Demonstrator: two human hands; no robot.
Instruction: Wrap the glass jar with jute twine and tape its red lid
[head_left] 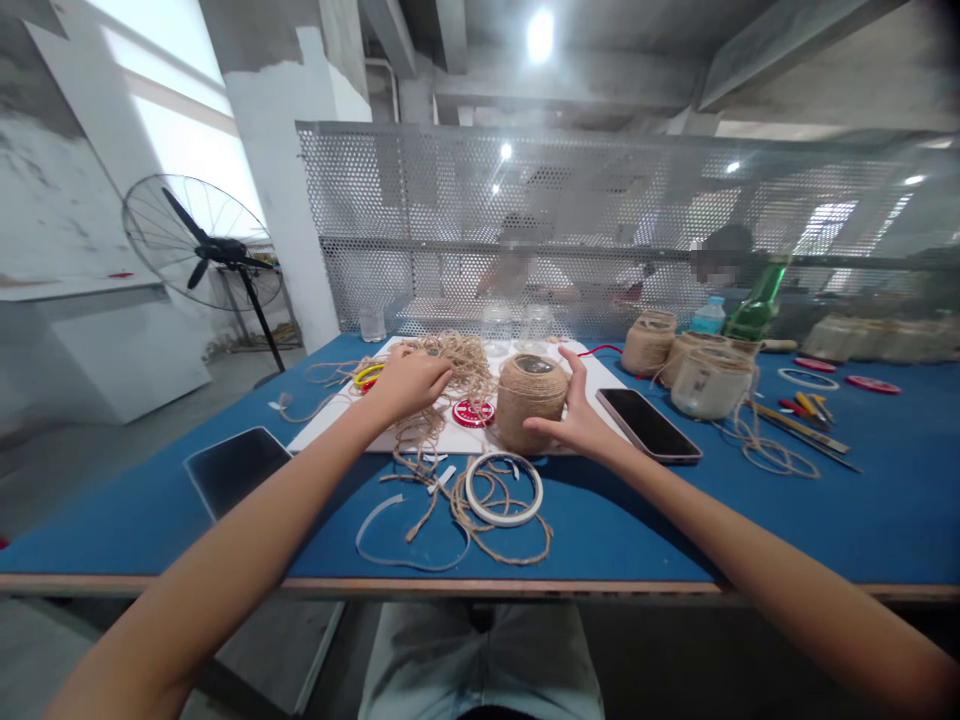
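My right hand [581, 415] grips the right side of a jar wrapped in jute twine [531, 405], thumb in front and a finger reaching up near the rim. The jar stands upright with its mouth uncovered. My left hand [415, 382] is closed over a tangled heap of loose jute twine [466, 358]; its fingertips are hidden, so what they pinch cannot be made out. Between the hands lies a red and white round lid [473, 412]. A yellow ring-shaped item [368, 377] shows beside my left wrist. Beneath these is a white board [592, 372].
Nearer the table edge lie a white tape roll [504, 520] and loose twine strands [517, 558]. A phone [649, 424] rests right of the jar, a dark tablet-like slab [234, 468] at left. Wrapped jars [649, 343], a green bottle [757, 300] and tools [814, 408] stand or lie rightward.
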